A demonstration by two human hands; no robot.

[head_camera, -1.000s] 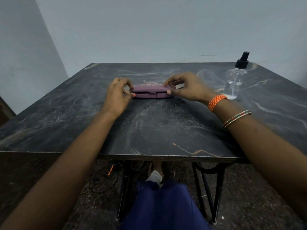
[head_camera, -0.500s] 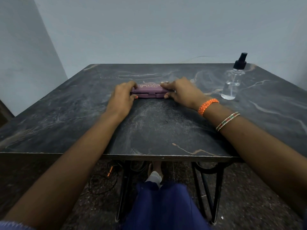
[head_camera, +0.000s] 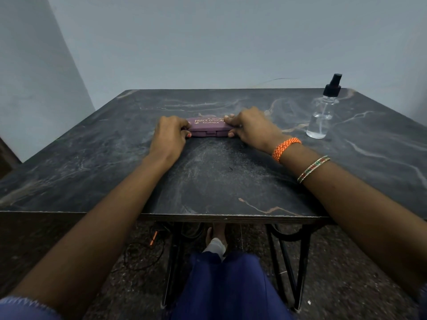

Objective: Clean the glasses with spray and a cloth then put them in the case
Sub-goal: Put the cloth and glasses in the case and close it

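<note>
Since a second ago the case lid has closed; left hand and right hand grip its ends, hiding them.

Dark marbled bench on black metal legs, set against plain grey-blue walls. Speckled dark floor below, with black cables. Dim, even light.

Both your arms reach forward, forearms bare, converging toward the middle. Your left hand grips the left end of the glasses case, fingers curled over its top and thumb at its near edge; your right hand grips the right end the same way. An orange braided band and a thin bangle circle your right wrist.
</note>
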